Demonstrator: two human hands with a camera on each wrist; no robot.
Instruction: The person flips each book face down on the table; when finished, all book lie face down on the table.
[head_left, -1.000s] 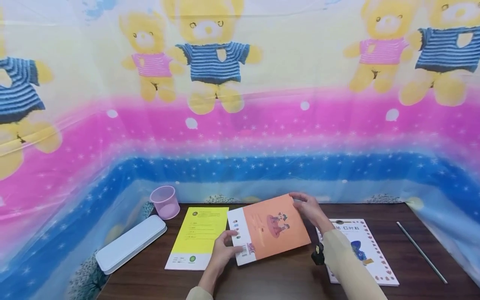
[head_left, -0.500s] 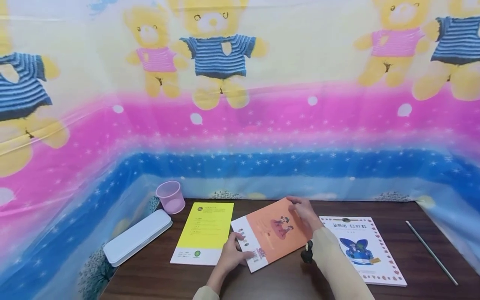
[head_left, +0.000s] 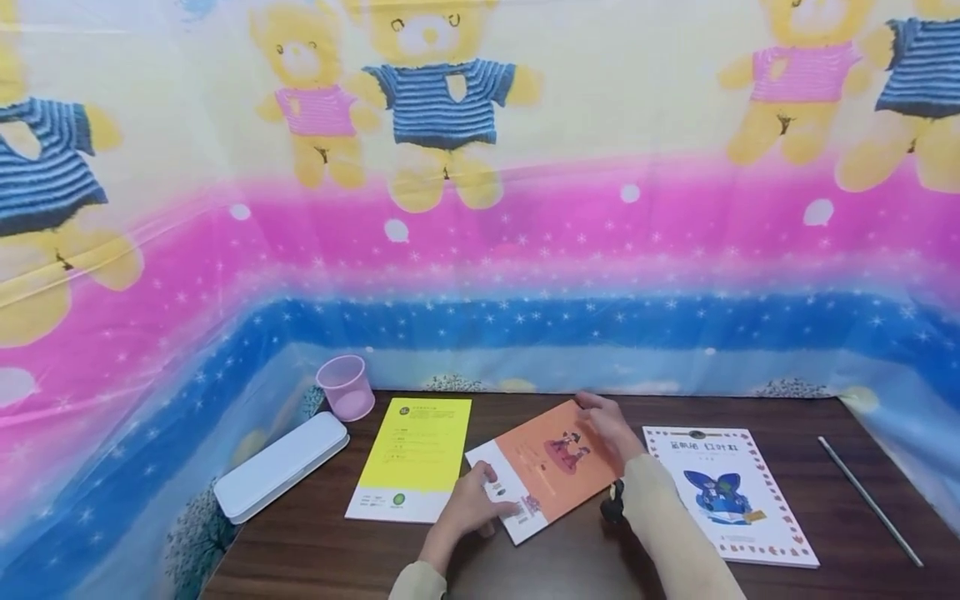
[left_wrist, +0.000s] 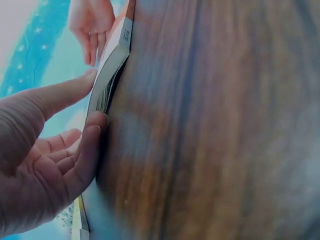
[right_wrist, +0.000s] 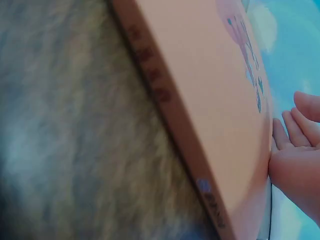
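An orange paperback book [head_left: 558, 467] with a white strip along one end lies slanted at the middle of the table, low over it or on it; I cannot tell which. My left hand [head_left: 471, 502] pinches its near left corner, thumb [left_wrist: 67, 95] on the cover and a fingertip against the page edges. At its far right corner, my right hand [head_left: 606, 429] grips the edge, with part of the hand hiding that side. In the right wrist view the book's spine [right_wrist: 165, 100] faces the camera and my right hand [right_wrist: 295, 155] appears at the right.
A yellow book [head_left: 412, 450] lies left of the orange one. Further left are a white pencil case [head_left: 281, 467] and a pink cup [head_left: 346, 389]. On the right lie a white book [head_left: 731, 496] with a blue picture and a thin rod [head_left: 870, 500]. A printed curtain [head_left: 480, 333] surrounds the table.
The orange book has turned counterclockwise, its near left corner shifting right with my left hand. My right forearm has moved left, uncovering more of the white book. The head view has shifted slightly.
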